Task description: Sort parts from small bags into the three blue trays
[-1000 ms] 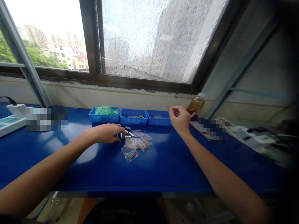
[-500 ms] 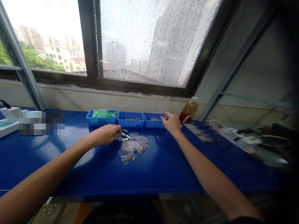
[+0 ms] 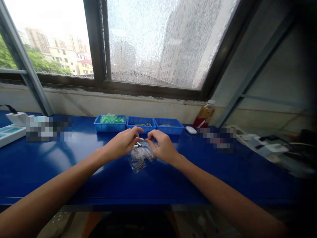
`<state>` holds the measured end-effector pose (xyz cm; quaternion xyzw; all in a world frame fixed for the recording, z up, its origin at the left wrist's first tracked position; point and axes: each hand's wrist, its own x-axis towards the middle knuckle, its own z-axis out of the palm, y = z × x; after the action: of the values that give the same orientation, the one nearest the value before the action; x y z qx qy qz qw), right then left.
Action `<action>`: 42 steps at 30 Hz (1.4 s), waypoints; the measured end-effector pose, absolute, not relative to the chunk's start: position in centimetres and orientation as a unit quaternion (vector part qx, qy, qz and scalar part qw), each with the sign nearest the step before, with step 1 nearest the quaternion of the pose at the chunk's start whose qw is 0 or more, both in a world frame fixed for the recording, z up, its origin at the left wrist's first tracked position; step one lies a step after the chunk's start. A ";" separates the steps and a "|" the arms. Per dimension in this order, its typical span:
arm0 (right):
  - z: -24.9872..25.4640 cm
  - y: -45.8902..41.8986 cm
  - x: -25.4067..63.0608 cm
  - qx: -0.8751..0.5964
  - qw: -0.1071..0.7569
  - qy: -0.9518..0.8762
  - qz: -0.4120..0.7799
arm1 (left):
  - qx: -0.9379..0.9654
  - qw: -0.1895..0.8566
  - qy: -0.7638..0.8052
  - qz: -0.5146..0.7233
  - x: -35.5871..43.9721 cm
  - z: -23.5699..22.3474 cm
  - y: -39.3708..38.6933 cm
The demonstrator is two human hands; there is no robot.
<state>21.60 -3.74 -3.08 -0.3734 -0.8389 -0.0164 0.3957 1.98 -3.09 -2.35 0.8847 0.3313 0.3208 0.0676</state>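
Note:
My left hand [image 3: 123, 141] is closed in a pinch on a small whitish cylinder [image 3: 140, 138], above the blue table. Facing it, my right hand [image 3: 162, 145] pinches close to the cylinder's other end; whatever sits between its fingertips is too small to make out. Below both hands lies a pile of small clear plastic bags [image 3: 142, 154] with thin brownish pieces inside. A few more loose whitish cylinders [image 3: 136, 145] rest at the pile's far edge, partly hidden by my fingers.
Three blue bins stand in a row: one with green packets [image 3: 112, 119], a middle bin [image 3: 141, 119] with small metal parts, and a right bin [image 3: 170, 129] with small pieces. A bottle [image 3: 204, 115], a white case [image 3: 191, 130] and a power strip [image 3: 12, 135] are also on the table [image 3: 148, 188].
My right hand has come from the right bin to the middle, meeting my left hand. My left hand has risen slightly from the loose cylinders with one in its fingers.

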 end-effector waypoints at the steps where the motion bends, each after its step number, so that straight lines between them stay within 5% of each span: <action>1: -3.3 -4.0 21.2 -0.363 0.391 -0.846 -0.011 | 0.882 0.068 0.333 0.326 2.0 -2.2 -3.2; 26: -3.6 -4.2 20.8 -0.350 0.430 -0.832 0.017 | 0.868 0.029 0.357 0.343 2.2 -1.7 -4.1; 42: -3.6 3.6 23.9 -0.514 0.359 -0.767 -0.140 | 0.902 0.046 0.403 0.146 -1.3 -4.1 0.3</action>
<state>23.89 3.58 -3.61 -0.5138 -0.7666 -0.1397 0.3589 -1.27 0.27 -4.15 0.9024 0.4027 0.1461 0.0461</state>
